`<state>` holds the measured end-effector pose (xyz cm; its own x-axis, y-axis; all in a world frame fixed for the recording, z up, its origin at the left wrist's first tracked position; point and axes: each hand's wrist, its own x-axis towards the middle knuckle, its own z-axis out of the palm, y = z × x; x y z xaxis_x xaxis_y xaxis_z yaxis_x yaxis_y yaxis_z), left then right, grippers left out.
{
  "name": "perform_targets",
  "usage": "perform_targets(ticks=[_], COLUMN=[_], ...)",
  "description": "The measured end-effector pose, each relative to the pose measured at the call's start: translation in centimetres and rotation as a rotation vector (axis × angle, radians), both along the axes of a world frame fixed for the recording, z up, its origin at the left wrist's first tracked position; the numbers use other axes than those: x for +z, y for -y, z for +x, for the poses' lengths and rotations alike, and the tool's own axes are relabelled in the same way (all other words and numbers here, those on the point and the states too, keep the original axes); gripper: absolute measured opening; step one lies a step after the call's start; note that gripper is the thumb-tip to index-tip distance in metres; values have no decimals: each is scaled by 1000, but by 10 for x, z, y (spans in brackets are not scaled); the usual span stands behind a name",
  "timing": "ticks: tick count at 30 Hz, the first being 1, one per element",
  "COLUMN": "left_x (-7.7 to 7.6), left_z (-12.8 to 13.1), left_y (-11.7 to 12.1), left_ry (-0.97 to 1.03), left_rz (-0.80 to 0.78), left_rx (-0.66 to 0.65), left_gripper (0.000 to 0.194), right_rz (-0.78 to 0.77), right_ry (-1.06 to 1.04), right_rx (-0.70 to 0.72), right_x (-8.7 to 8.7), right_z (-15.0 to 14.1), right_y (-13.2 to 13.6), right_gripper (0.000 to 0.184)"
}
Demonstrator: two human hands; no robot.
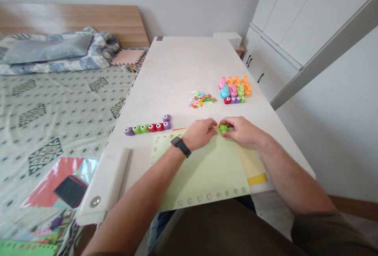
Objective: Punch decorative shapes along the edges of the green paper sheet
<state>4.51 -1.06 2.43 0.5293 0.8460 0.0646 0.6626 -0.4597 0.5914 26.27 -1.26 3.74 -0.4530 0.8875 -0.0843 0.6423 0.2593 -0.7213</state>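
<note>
A pale green sheet of paper (215, 165) lies on the white table, with small shapes such as stars, flowers and hearts cut along its near and left edges. My right hand (242, 129) grips a small green craft punch (223, 129) at the sheet's far edge. Just left of it, my left hand (201, 131), with a dark watch on the wrist, pinches that same far edge of the paper. The hands partly cover the edge, so how far the paper sits inside the punch is hidden.
A row of small punches (151, 127) stands left of the sheet. Bigger lever punches (233, 89) are grouped at the right, near a pile of colourful cutouts (201, 99). At the table's left edge lies a long white device (103, 185); yellowish paper (251, 161) sticks out underneath.
</note>
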Motion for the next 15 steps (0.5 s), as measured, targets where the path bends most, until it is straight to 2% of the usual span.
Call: perform_targets(ticks=[15], left_x=[0], left_z=[-3], left_y=[3], left_ry=[55], left_rz=[-10], left_rx=[16], left_gripper=[22], right_rz=[3], right_ry=[-1], right_rx=[21], right_x=[-1], right_z=[0], right_y=[-1], right_gripper=[34])
